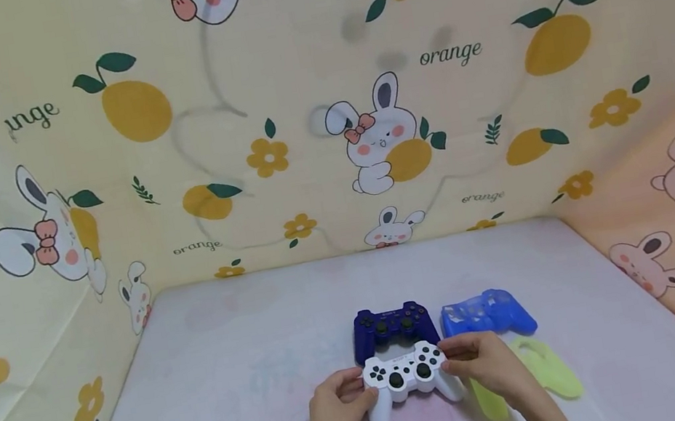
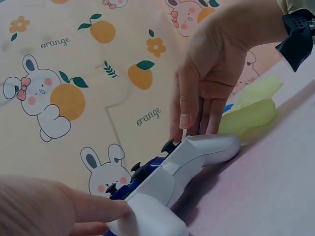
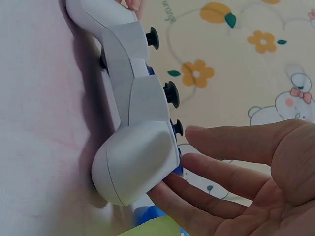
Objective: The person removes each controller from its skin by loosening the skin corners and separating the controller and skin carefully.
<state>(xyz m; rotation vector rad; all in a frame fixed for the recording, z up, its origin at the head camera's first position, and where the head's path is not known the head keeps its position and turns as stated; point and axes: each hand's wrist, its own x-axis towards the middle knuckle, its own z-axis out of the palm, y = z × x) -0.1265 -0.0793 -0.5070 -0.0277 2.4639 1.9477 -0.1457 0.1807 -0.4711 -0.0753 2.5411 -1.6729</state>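
A white game controller (image 1: 403,375) with black thumbsticks lies face up between both hands, low over the table. My left hand (image 1: 337,417) pinches its left side, the thumb on the left grip and the fingers by the upper left corner. At the right side, my right hand (image 1: 488,363) holds the edge lightly, thumb near the face and fingers at the upper corner; the right wrist view shows these fingers (image 3: 216,169) fairly straight. Directly behind sits a dark blue controller (image 1: 364,335), its lower middle partly covered by the white one.
A translucent blue controller-shaped cover (image 1: 487,316) lies right of the dark blue controller. In front of it, a yellow-green soft cover (image 1: 555,371) is partly hidden by the right forearm. Printed cloth walls (image 1: 293,99) border the white table (image 1: 205,379) at the back and sides.
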